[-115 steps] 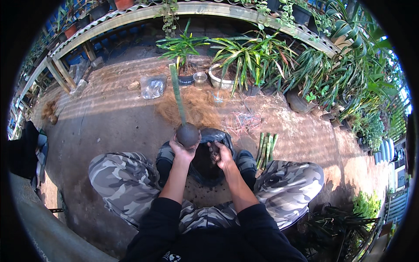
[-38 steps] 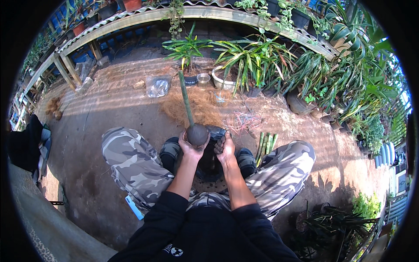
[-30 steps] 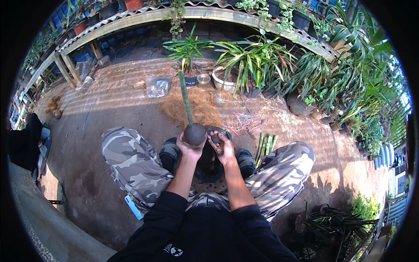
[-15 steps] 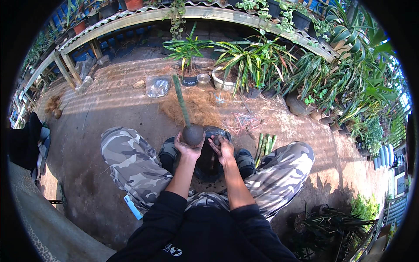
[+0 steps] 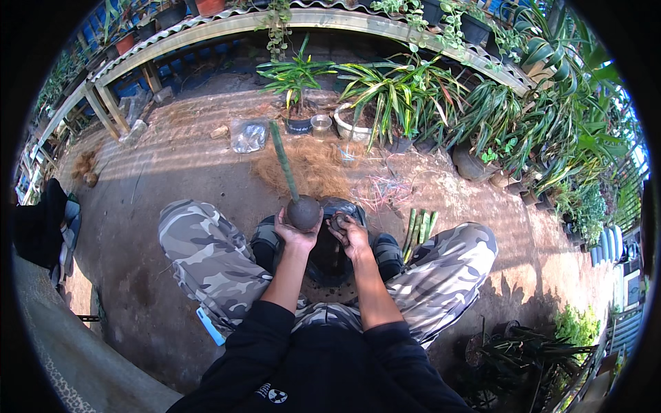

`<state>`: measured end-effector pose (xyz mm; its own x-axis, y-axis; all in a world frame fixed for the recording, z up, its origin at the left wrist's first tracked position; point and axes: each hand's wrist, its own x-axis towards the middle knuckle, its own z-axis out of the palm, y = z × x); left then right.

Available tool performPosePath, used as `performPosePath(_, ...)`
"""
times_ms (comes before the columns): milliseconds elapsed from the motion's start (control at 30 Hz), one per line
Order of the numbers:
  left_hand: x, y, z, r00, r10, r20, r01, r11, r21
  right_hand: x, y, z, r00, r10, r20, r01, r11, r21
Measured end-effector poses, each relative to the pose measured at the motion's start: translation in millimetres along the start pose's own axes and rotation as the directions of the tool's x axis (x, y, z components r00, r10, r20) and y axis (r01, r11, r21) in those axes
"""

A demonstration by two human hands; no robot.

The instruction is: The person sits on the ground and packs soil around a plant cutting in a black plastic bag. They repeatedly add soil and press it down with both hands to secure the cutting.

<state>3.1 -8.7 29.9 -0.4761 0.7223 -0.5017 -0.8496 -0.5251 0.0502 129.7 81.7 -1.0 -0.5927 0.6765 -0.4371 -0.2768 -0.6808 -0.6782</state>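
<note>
My left hand cups a round, dark brown ball of soil from below. A green stem cutting stands up out of the ball, leaning slightly left. In my right hand the fingers curl round a small lump of soil, a short way right of the ball and apart from it. Under both hands, between my legs, is a dark round tub; its contents are in shadow and partly hidden by my forearms.
Several cut green stems lie by my right knee. Beyond the tub are a heap of brown fibre, pink and white strings, a clear plastic bag and a clear cup. Potted plants line the back.
My right hand's fingers have shifted slightly around the soil lump, which shows more now. The stem tilts a little further left. My left hand keeps its place under the ball.
</note>
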Motion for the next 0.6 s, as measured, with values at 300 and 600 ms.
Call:
performPosePath(300,1.3,-0.1,-1.3,1.0,-0.008,-0.011,0.008,1.0,0.024,-9.7,-5.8,4.5,0.998,0.039,-0.041,-0.041,0.998,-0.039)
performPosePath(600,2.1,-2.8,-4.9,0.999,0.031,0.022,-0.032,0.997,0.068,-11.4,1.7,12.4,0.991,-0.072,0.115,0.095,0.973,-0.208)
